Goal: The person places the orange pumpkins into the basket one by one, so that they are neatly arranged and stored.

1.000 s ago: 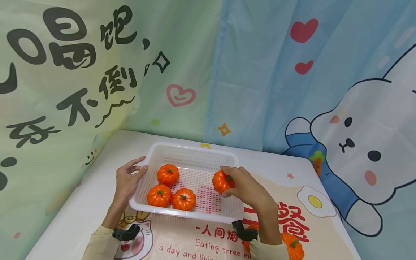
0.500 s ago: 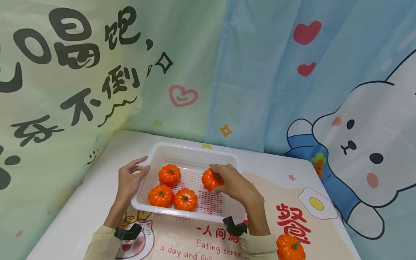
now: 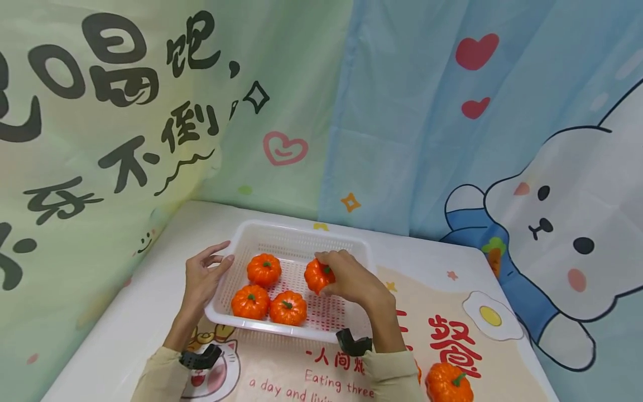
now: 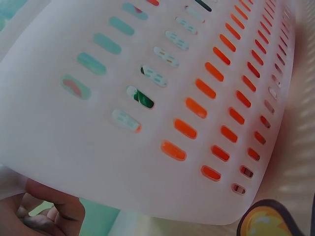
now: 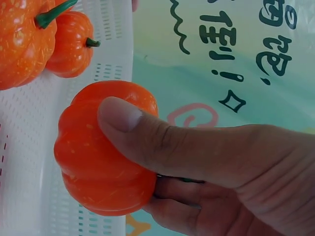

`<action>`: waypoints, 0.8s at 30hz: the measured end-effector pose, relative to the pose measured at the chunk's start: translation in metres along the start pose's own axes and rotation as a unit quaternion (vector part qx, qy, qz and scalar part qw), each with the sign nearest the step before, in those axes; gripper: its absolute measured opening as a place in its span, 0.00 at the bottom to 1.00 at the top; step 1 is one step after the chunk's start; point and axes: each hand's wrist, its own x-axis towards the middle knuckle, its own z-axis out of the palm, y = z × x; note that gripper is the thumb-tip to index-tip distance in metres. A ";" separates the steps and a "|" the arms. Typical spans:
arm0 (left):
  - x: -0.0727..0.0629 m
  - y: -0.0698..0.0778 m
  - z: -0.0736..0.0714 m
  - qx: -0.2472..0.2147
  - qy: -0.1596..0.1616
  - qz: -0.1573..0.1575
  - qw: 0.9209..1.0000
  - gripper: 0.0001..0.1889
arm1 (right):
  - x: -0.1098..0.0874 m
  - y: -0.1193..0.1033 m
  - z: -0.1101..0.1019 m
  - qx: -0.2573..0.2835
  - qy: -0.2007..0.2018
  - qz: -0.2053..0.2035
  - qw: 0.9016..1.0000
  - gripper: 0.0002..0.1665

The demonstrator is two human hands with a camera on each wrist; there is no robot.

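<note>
A white plastic basket (image 3: 281,329) with slotted walls stands on the table. Three small orange pumpkins with green stems, such as the front-left pumpkin (image 3: 250,302), lie in its left half. My left hand (image 3: 202,279) grips the basket's left rim, its thumb tip at the edge; in the left wrist view, curled fingers (image 4: 66,209) show by the lower corner. Over the basket's right half, my right hand (image 3: 354,282) holds another pumpkin (image 5: 106,157). The thumb lies across its near side in the right wrist view, and the other fingers are partly hidden behind it.
Another orange pumpkin (image 3: 449,382) lies on the table right of my right sleeve, with a sliver of one more beside the sleeve. A printed mat (image 3: 281,368) runs under the basket. A patterned curtain (image 3: 382,123) hangs behind the table (image 3: 150,279).
My right hand has carried its pumpkin leftward over the basket, toward the other three. The left hand stays at the rim. The head view has shifted slightly.
</note>
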 end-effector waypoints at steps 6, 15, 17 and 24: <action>0.001 0.001 0.000 -0.004 -0.002 0.001 1.000 0.24 | 0.013 -0.003 0.003 -0.010 -0.020 -0.006 1.000 0.37; 0.001 0.001 -0.002 -0.013 -0.004 -0.005 1.000 0.25 | 0.032 -0.011 0.006 -0.022 -0.045 -0.010 0.999 0.40; 0.002 0.000 -0.003 -0.011 -0.003 -0.005 1.000 0.24 | 0.036 -0.013 0.007 -0.025 -0.048 -0.016 0.998 0.39; 0.002 0.000 -0.002 -0.029 -0.007 -0.004 1.000 0.23 | 0.049 -0.010 0.013 -0.029 -0.062 -0.015 0.998 0.38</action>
